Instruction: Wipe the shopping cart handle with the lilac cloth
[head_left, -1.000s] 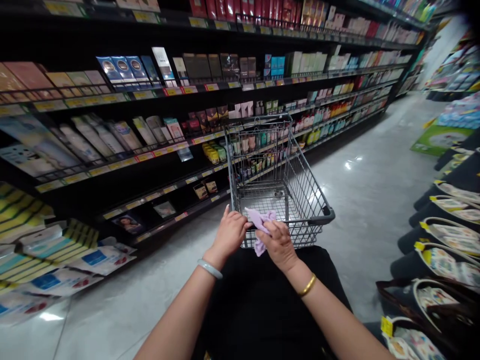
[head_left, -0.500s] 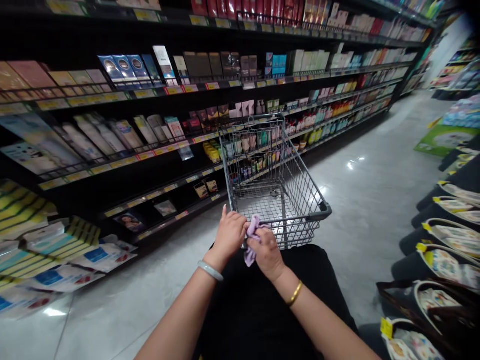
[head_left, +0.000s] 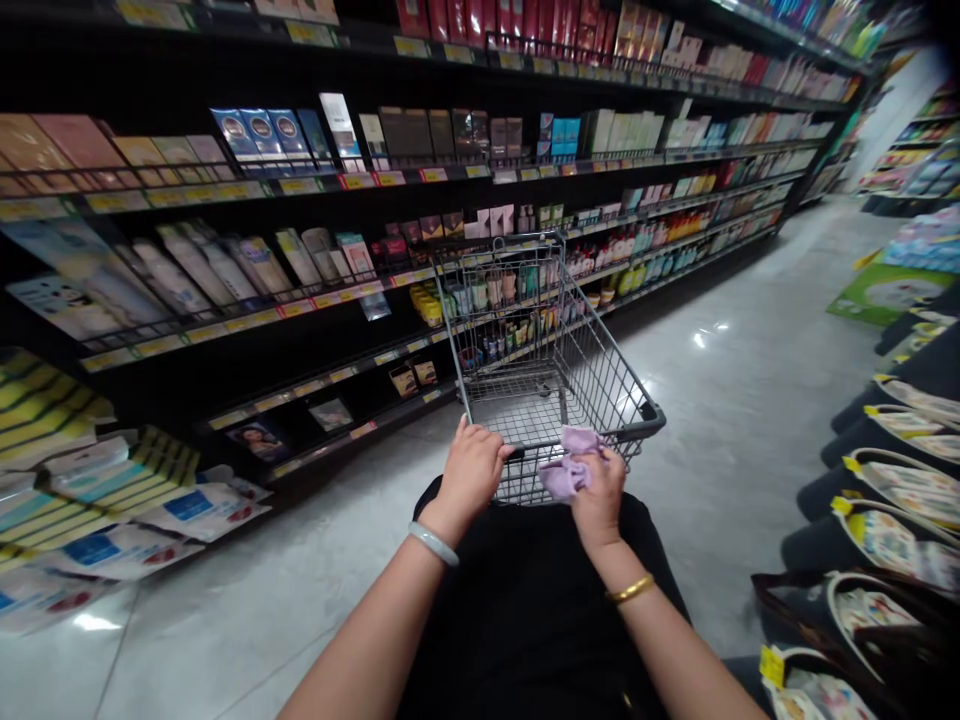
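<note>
A grey wire shopping cart (head_left: pixel 600 350) stands in front of me, its handle bar (head_left: pixel 637 428) nearest my body. My left hand (head_left: pixel 474 462) is closed around the left end of that bar, a pale bangle on its wrist. Bunched in my right hand (head_left: pixel 600 490) is a light purple cloth (head_left: pixel 568 470), its folds lying over and in front of the bar right of the middle. A gold bangle circles my right wrist. The right fingers are partly hidden by the cloth.
Shelves (head_left: pixel 315 300) of boxed and bottled goods run along the left and ahead. Striped packages (head_left: pixel 97 480) sit low at the left. Several dark bins (head_left: pixel 862 480) with white rims line the right side. Grey shiny floor (head_left: pixel 720 370) stretches down the aisle.
My right hand has moved right along the bar with the cloth, away from my left hand. The cloth now hangs more spread out. My left hand has shifted slightly right.
</note>
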